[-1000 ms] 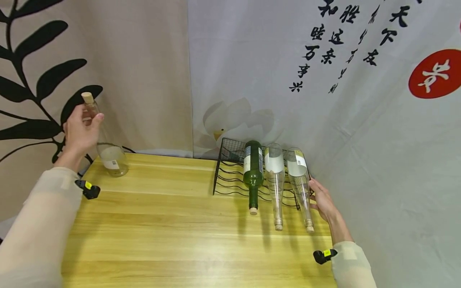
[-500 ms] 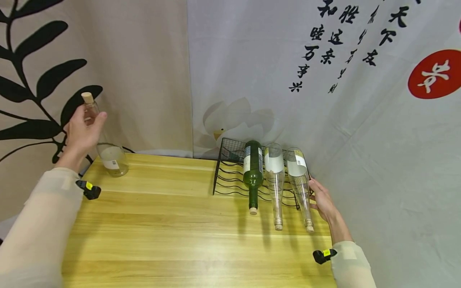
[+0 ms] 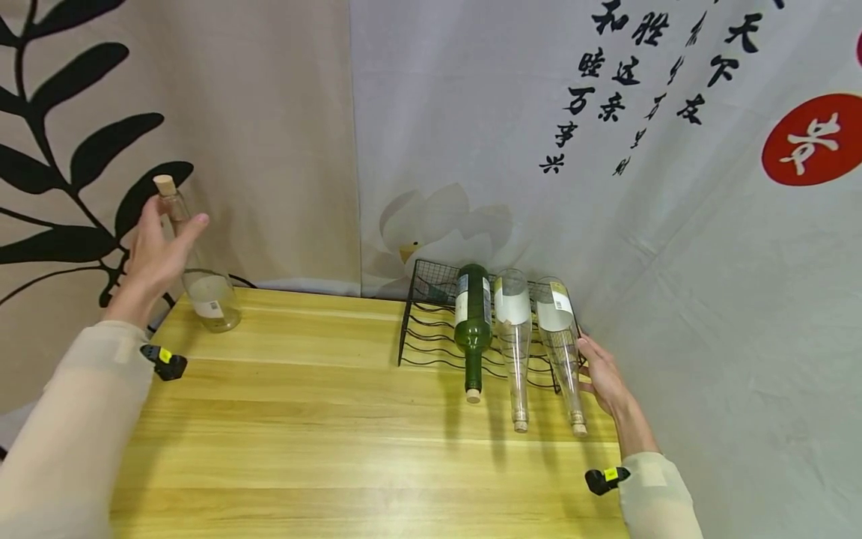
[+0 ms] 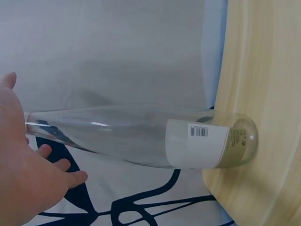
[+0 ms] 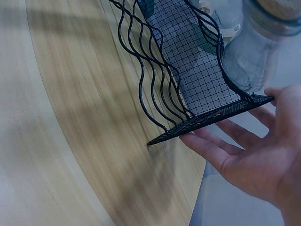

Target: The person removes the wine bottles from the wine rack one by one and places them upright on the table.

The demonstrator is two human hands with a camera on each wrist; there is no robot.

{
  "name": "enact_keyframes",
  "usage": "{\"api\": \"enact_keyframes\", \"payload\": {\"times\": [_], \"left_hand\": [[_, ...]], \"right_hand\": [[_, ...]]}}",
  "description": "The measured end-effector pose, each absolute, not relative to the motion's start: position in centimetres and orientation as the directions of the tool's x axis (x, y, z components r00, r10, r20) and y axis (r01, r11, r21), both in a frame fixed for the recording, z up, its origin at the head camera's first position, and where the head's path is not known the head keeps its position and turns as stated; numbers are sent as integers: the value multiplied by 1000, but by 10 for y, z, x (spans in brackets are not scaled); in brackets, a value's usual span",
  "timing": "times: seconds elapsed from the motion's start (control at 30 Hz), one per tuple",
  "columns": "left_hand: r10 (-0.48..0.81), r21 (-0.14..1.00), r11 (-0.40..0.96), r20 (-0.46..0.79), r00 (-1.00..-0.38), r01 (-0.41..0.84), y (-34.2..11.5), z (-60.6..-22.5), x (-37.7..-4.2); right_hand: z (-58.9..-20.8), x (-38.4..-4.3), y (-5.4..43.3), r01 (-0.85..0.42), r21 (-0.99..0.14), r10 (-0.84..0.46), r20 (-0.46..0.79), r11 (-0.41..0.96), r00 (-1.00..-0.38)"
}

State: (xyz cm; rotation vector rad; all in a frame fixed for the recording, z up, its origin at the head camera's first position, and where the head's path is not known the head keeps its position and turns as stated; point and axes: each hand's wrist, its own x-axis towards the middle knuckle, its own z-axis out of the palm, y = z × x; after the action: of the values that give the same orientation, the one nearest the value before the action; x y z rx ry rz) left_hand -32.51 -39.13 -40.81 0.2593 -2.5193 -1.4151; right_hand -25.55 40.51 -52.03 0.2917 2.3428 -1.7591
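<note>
Head view, and the left hand (image 3: 158, 254) is right up at the neck of a corked clear glass bottle (image 3: 212, 303), which stands on its base near the far left corner of the wooden table (image 3: 323, 449). No grasp here! Thumb and fingers are spread wide, released, with the slim neck in the gap between them and the cork stopper (image 3: 164, 185) poking out above the fingers. Left wrist view backs it up: thumb on one side of the neck, loosely bent fingers (image 4: 61, 165) on the other, the labelled body beyond them; whether any skin touches the glass, I can't tell.

Over to the far right of the table, the right hand (image 3: 606, 378) is at the black wire wine rack (image 3: 431, 278). Its fingers are extended, unclenched, resting against the outside of the mesh side panel (image 5: 207, 120), thumb at the panel's upper corner. Three corked bottles lie across that rack, necks towards the table's near edge: a green bottle (image 3: 474, 329), a clear middle bottle (image 3: 514, 308) beside it, then a clear outer bottle (image 3: 557, 314), closest to those right fingers.
</note>
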Motion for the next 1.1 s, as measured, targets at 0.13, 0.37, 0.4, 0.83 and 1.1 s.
{"api": "enact_keyframes", "payload": {"times": [0.13, 0.37, 0.4, 0.83, 1.1], "left_hand": [[-267, 853, 520, 134, -954, -26, -392, -413, -321], [-237, 834, 552, 173, -956, 13, -390, -420, -312], [-234, 833, 553, 177, -956, 19, -390, -421, -311], [-213, 821, 565, 237, -948, 79, -381, -427, -290], [-186, 804, 583, 274, -943, 119, -372, -432, -270]], "right_hand": [[-519, -255, 403, 279, -919, 35, -280, 280, -959], [-518, -255, 402, 278, -915, 36, -280, 292, -959], [-518, -255, 402, 278, -916, 37, -280, 289, -959], [-516, -252, 402, 291, -913, 44, -291, 287, -956], [-518, -251, 401, 286, -915, 47, -285, 283, -957]]}}
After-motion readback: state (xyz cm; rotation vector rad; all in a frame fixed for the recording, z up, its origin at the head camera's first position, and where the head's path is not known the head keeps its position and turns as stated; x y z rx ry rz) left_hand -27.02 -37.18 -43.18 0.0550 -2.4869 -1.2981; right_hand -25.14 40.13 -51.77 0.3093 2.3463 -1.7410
